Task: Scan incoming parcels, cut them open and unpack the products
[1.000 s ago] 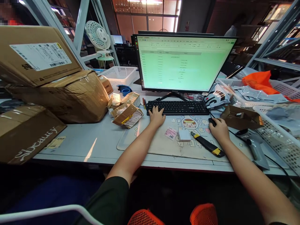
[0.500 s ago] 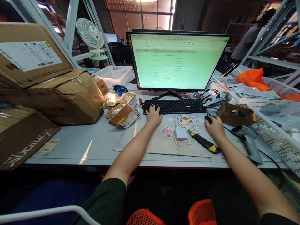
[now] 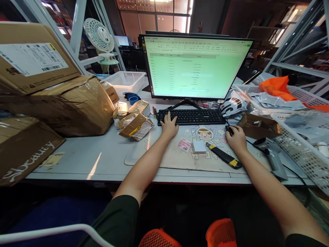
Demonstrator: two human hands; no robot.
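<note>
My left hand (image 3: pixel 169 126) rests on the left end of the black keyboard (image 3: pixel 197 117), its fingers spread over the keys. To the right, my right hand (image 3: pixel 236 139) is curled over a black computer mouse (image 3: pixel 229 129). Behind the keyboard stands a monitor (image 3: pixel 195 68) with a pale green spreadsheet-like page. On the desk mat (image 3: pixel 174 161) between my arms lie a pink-and-white label (image 3: pixel 184 144), a small white box (image 3: pixel 199 147) and a black-and-yellow utility knife (image 3: pixel 224 155).
Brown cartons (image 3: pixel 69 106) are stacked at the left, beside small opened boxes (image 3: pixel 136 127). A white basket (image 3: pixel 128 80) stands behind them. At the right are a barcode scanner (image 3: pixel 275 157), an open brown box (image 3: pixel 258 126) and a white crate (image 3: pixel 303 151) with plastic bags.
My left hand's fingers have shifted slightly on the keys. A thin outlined cell now shows low on the screen. The person at the back right has moved mostly out of sight.
</note>
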